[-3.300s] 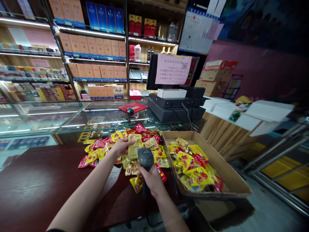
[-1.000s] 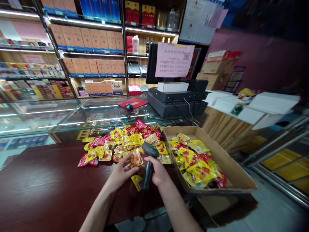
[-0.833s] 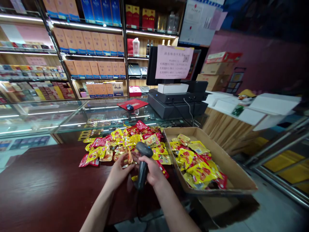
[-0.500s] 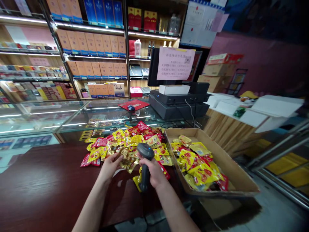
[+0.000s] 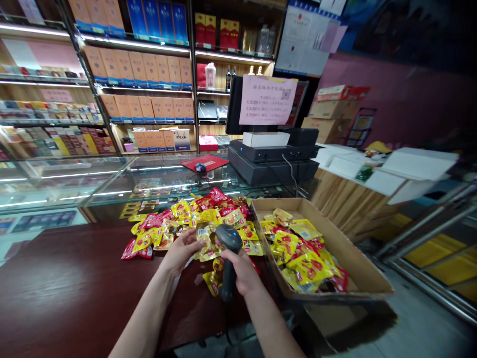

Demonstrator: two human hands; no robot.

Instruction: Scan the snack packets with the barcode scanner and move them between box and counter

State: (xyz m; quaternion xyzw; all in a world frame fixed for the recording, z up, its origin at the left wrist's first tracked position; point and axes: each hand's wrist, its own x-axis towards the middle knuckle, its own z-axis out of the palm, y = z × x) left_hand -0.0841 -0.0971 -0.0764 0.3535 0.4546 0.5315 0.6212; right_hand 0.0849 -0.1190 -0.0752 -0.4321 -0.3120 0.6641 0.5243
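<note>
My left hand [image 5: 185, 252] is closed on the edge of a gold snack packet [image 5: 206, 237], which it holds up above the table. In my right hand [image 5: 240, 268] is a dark barcode scanner [image 5: 229, 239], its head beside the packet's right side and its handle pointing down. Fingers of the right hand also seem close to the packet, but whether they touch it I cannot tell. Behind both hands lies a heap of red and yellow snack packets [image 5: 214, 200]. One yellow packet [image 5: 211, 282] rests on the table under the scanner, partly hidden by it.
A shallow cardboard box [image 5: 367, 284] with several snack packets stands to the right. Beyond the heap are a glass display counter [image 5: 112, 186], a red mouse pad [image 5: 216, 160] with a mouse, and a monitor [image 5: 235, 107] on a cash drawer [image 5: 272, 169]. Stocked shelves line the back.
The gold packet has been turned and flattened toward me, with its face now showing. The scanner has shifted slightly right. The view has moved a little.
</note>
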